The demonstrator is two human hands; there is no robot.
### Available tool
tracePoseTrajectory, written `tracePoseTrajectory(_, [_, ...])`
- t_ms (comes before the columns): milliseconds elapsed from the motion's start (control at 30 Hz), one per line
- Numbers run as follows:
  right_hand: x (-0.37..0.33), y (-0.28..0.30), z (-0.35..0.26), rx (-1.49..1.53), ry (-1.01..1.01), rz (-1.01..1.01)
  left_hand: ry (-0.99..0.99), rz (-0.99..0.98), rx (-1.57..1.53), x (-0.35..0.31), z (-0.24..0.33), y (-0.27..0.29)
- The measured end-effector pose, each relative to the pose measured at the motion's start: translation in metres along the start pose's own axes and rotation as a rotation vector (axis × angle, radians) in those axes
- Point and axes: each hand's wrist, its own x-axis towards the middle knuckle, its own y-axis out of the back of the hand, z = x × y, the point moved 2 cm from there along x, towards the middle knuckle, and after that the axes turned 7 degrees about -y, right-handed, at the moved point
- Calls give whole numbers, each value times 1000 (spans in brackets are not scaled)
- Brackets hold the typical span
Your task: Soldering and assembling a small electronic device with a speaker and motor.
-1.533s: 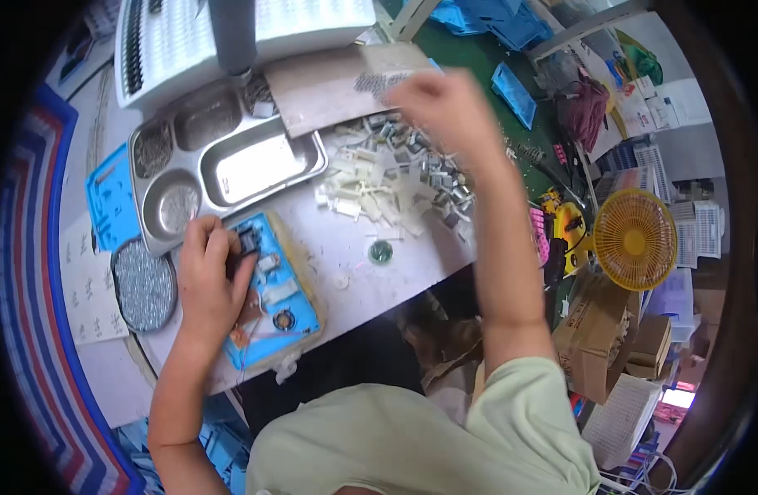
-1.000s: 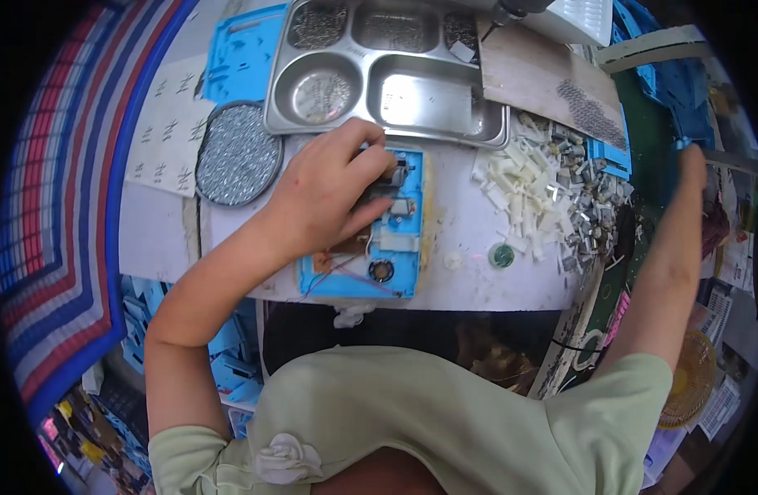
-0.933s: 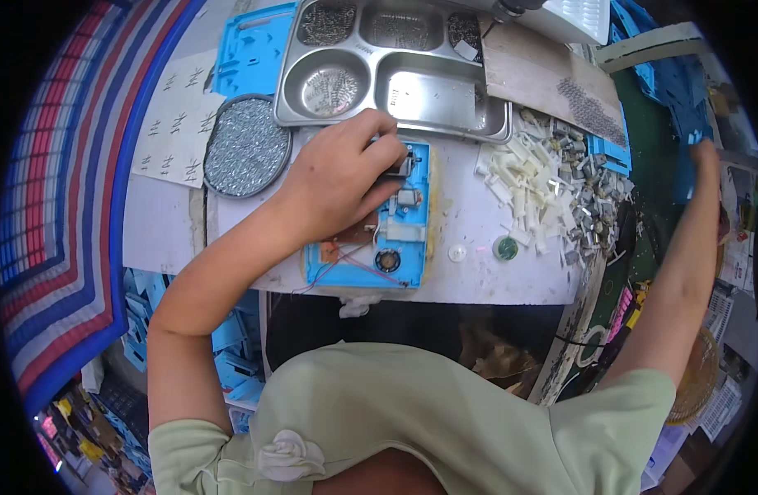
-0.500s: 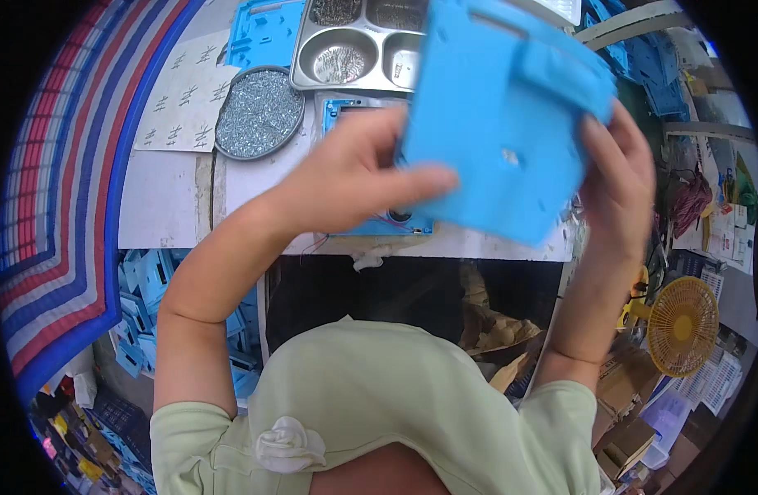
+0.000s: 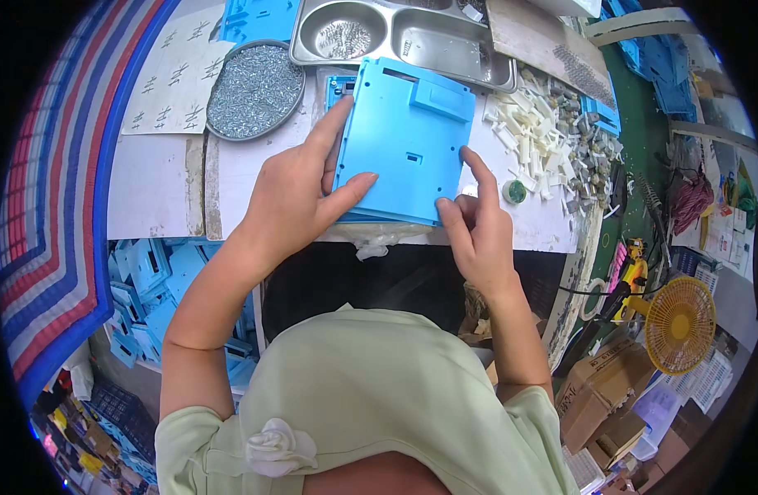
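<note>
A flat blue plastic panel (image 5: 400,136), with a raised rectangular block and a small slot, lies over another blue piece (image 5: 338,86) that shows at its upper left and lower edge. My left hand (image 5: 301,186) grips the panel's left side, the thumb on its face and the fingers along the edge. My right hand (image 5: 482,227) holds the lower right edge between thumb and fingers. What lies beneath the panel is mostly hidden.
Left of the panel stands a round dish of small screws (image 5: 255,91); behind it, a compartmented metal tray (image 5: 379,59). White plastic pieces (image 5: 523,124) and a small green round container (image 5: 514,192) lie to the right. Blue parts (image 5: 152,285) fill the space below left.
The panel has come down and left from its raised, tilted position onto the other blue piece. Both hands have moved with it, the right one toward the panel's lower right corner.
</note>
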Motion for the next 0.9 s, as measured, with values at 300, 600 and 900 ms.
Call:
tracePoseTrajectory(300, [23,2,7,-88,101,-124,99,22,-17,-22,-1,-1])
tracePoseTrajectory(600, [21,0,-14,-582,150,-103,148,95,9,-42,-8,-13])
tracePoseTrajectory(900, [46,17,-69,-1046,312,-293,4,181,467,1,-72,75])
